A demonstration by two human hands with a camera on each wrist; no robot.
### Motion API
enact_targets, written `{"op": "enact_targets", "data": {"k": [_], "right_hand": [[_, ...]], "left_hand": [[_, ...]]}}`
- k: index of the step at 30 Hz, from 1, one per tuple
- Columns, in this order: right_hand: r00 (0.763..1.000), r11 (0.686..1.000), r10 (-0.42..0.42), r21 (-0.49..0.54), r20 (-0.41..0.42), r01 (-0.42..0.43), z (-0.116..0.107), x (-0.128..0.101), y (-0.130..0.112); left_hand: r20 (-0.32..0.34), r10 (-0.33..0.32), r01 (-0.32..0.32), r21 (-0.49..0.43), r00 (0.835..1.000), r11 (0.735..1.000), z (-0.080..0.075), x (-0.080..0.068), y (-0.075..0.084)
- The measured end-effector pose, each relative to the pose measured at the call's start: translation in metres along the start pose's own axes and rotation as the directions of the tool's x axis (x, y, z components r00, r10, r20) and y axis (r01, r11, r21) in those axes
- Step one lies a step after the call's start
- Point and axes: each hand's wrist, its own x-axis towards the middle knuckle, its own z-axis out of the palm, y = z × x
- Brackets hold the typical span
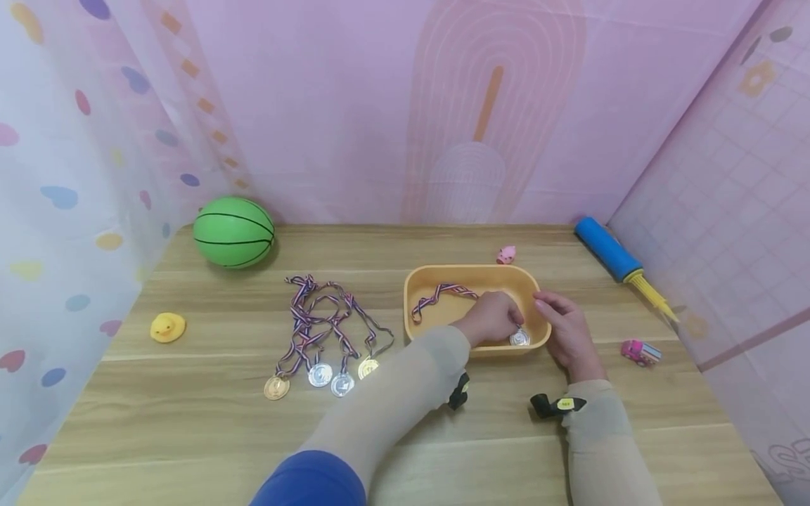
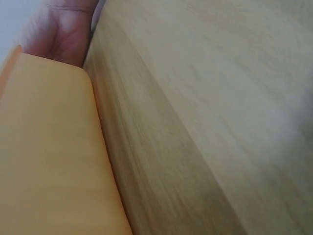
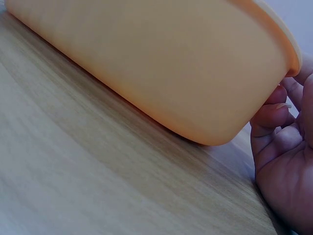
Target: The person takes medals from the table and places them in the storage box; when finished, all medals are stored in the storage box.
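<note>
My left hand (image 1: 492,318) reaches into a yellow-orange plastic basin (image 1: 411,284) and pinches the striped ribbon close to a silver medal (image 1: 519,338). The rest of that ribbon (image 1: 436,292) trails along the basin's inside toward its left end. At the right end, my right hand (image 1: 569,339) holds the rim, and the right wrist view shows its curled fingers (image 3: 274,115) against the outer wall. The left wrist view has the basin's outer side and part of the right hand (image 2: 61,34) beyond its corner. The left fingertips are partly hidden.
Left of the basin lie several gold and silver medals (image 1: 320,374) with tangled ribbons (image 1: 310,316). Around the table are a green ball (image 1: 234,232), yellow duck (image 1: 167,327), pink pig (image 1: 506,254), blue pump (image 1: 607,249) and pink toy truck (image 1: 640,353). Curtains (image 1: 316,105) border the table.
</note>
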Motion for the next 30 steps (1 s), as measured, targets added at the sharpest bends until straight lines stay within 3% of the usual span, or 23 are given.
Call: {"op": "enact_targets", "data": {"k": [16,24,30], "right_hand": [[1.000,1.000,0.004,0.009,0.006,-0.004,0.0002,0.0003,-0.0016],[1.000,1.000,-0.001,0.012,-0.002,0.001,0.0006,0.0008,-0.0013],[1.000,0.999,-0.021,0.034,0.008,0.021,0.0013,0.0007,-0.0001]], "left_hand": [[-0.003,0.024,-0.024,0.035,1.000,0.999,0.0056,0.0013,0.0006],[-0.025,0.070,-0.069,0.037,0.997,0.997,0.0062,0.0021,-0.0018],[-0.044,0.054,-0.053,0.019,0.998,0.998,0.0018,0.0006,-0.0004]]}}
